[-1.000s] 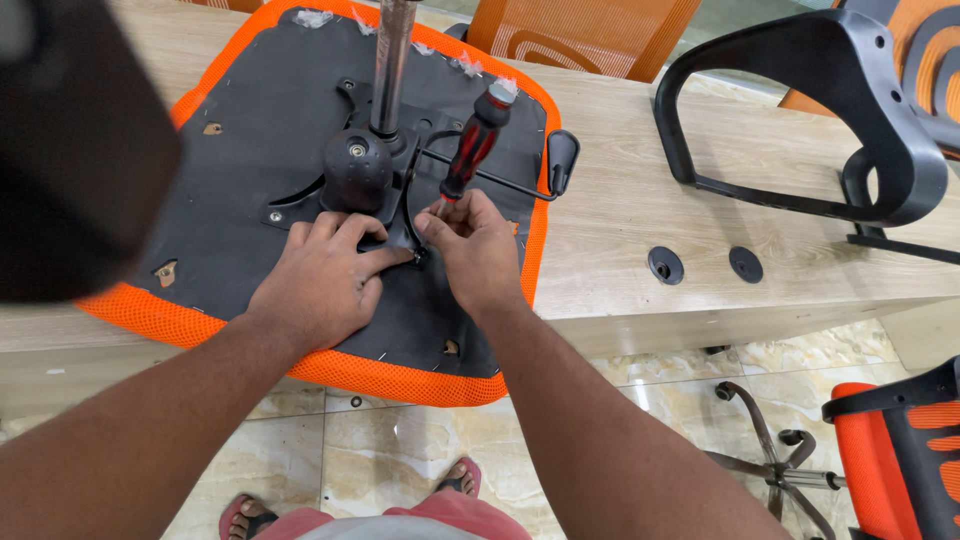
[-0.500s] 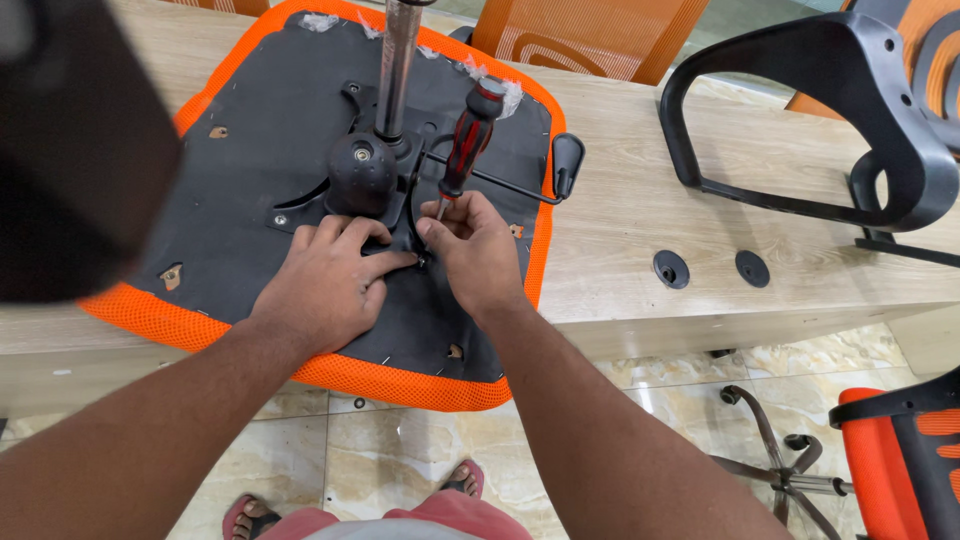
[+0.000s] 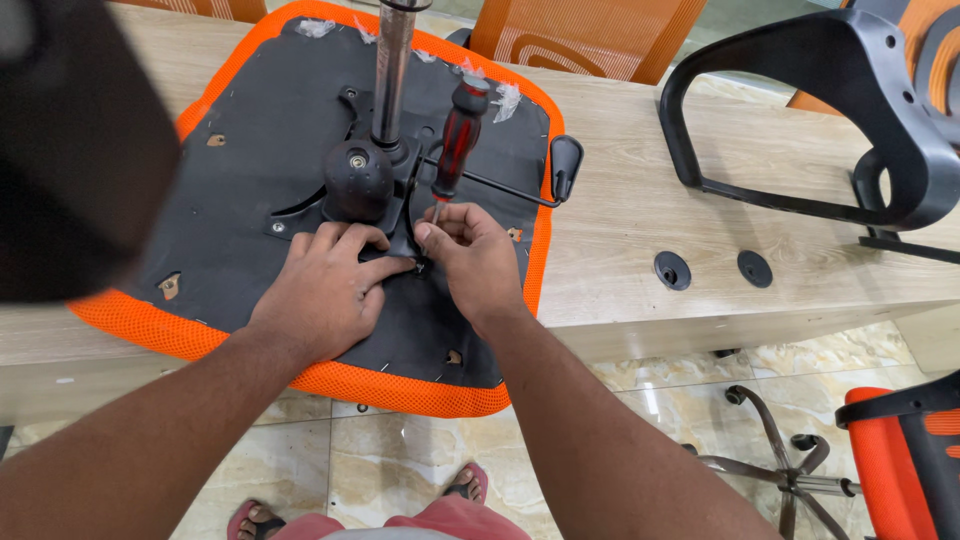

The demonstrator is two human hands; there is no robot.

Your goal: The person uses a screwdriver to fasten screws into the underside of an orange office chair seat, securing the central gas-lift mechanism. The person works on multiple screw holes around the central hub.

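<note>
An upturned chair seat (image 3: 250,170), black underneath with an orange mesh rim, lies on a wooden table (image 3: 620,200). A black mechanism (image 3: 357,178) with a metal gas cylinder (image 3: 392,70) sits at its middle. My left hand (image 3: 325,290) presses flat on the mechanism plate. My right hand (image 3: 475,260) grips the lower shaft of a screwdriver (image 3: 460,140) with a red and black handle. Its tip is down at the plate, right beside my left fingertips. The tip itself is hidden by my fingers.
A thin lever with a black paddle (image 3: 565,165) sticks out to the seat's right. A black armrest frame (image 3: 850,110) lies on the table at the right, near two round grommets (image 3: 672,270). A chair base (image 3: 780,450) and an orange seat (image 3: 900,460) stand on the floor.
Both hands stay at the same spot on the mechanism plate. The screwdriver handle has tipped slightly to the left.
</note>
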